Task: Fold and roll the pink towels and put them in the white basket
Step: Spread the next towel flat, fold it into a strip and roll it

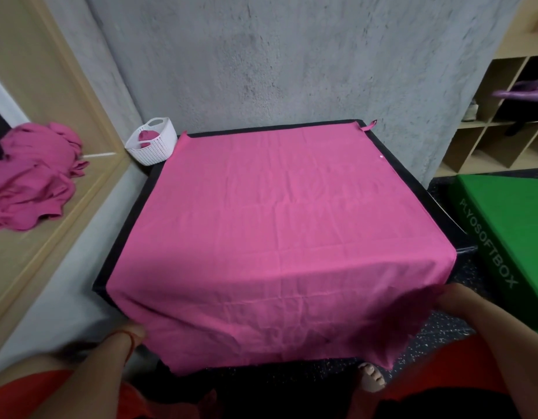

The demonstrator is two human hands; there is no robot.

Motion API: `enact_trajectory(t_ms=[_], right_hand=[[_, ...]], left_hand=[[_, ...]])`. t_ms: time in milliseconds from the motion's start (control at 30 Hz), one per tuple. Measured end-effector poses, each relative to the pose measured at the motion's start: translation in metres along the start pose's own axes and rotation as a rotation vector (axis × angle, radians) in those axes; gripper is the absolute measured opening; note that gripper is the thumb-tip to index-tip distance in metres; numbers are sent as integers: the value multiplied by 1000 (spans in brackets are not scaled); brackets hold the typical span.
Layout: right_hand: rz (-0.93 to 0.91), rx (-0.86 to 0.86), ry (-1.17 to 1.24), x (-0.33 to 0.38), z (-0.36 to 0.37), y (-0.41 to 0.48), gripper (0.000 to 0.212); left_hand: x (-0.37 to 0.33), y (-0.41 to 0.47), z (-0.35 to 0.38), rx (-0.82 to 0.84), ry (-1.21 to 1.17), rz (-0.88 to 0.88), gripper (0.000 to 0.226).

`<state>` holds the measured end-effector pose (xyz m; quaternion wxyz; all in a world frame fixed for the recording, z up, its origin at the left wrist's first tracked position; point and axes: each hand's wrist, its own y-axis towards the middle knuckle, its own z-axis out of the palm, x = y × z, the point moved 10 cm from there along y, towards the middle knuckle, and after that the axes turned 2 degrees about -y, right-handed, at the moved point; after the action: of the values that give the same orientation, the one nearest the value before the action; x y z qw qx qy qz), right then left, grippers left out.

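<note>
A: Towel location?

B: One towel [276, 222] is spread flat over the black worktop [409, 179], centre frame, covering most of it. Its near edge hangs off the front, lower frame.

A: Grips?

B: The right grip [452, 300], lower right, has fingers curled onto the near right corner and is pinching cloth. The left grip [137, 332], lower left, meets the near left edge, but its fingers are hidden behind the fabric, so I can't tell if it's closed on it.

A: Basket?

B: The basket [152, 152] is upper left, touching the far left corner of the worktop, with one rolled towel [146, 137] already inside. A pile [31, 176] of loose pink ones sits on a ledge at the left edge, well apart.

A: How does it handle?

B: It looks thin, light and limp, with creases all over. It probably won't hold its shape and will sag wherever it's unsupported. It isn't fragile. It could slide on the worktop if tugged from one side only.

A: Where to hold it?

B: Both near corners, pinched at the hem, then carried evenly to the far edge for the fold. Grabbing mid-edge would likely bunch it.

A: Stage?

B: Early, I'd say. It's laid out with no fold yet.
</note>
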<state>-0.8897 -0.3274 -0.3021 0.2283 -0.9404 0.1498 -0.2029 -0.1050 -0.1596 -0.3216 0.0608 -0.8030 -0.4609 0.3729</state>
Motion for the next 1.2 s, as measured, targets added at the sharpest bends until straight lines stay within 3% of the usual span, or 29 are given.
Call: enact_trajectory(t_ms=[100,167,233,433,600,800,900,1000,1067,1133,1200], right_hand=[[-25,-57,234,-10,-8,9,19],[-32,-49,364,-10,-14,4,30],[18,-54,520,-15,-24,-7,25],[-17,-198,739,-1,-89,-33,14],[-80,-371,994,32,-147,-46,10],[-151,-398,1322,82,-189,-55,7],[-278,-287,1514,120,-200,-30,14],[-326,-256,1558,157,-221,0,31],[-330,-251,1466,182,-235,20,52],[-414,-289,1192,206,-242,34,72],[-432,-297,702,220,-228,53,81]], left_hand=[[-17,-28,-16,-44,-123,36,47],[-27,-39,-21,25,-205,-29,45],[-49,-59,-31,78,-188,-1,25],[-63,-54,-83,294,-187,-73,23],[-101,-46,-133,267,-407,-42,19],[-159,-25,-166,235,-711,55,14],[-190,-6,-170,221,-869,17,18],[-241,12,-161,261,-1128,80,10],[-285,12,-160,261,-1174,280,18],[-312,8,-145,211,-992,467,30],[-311,14,-124,108,-645,555,33]])
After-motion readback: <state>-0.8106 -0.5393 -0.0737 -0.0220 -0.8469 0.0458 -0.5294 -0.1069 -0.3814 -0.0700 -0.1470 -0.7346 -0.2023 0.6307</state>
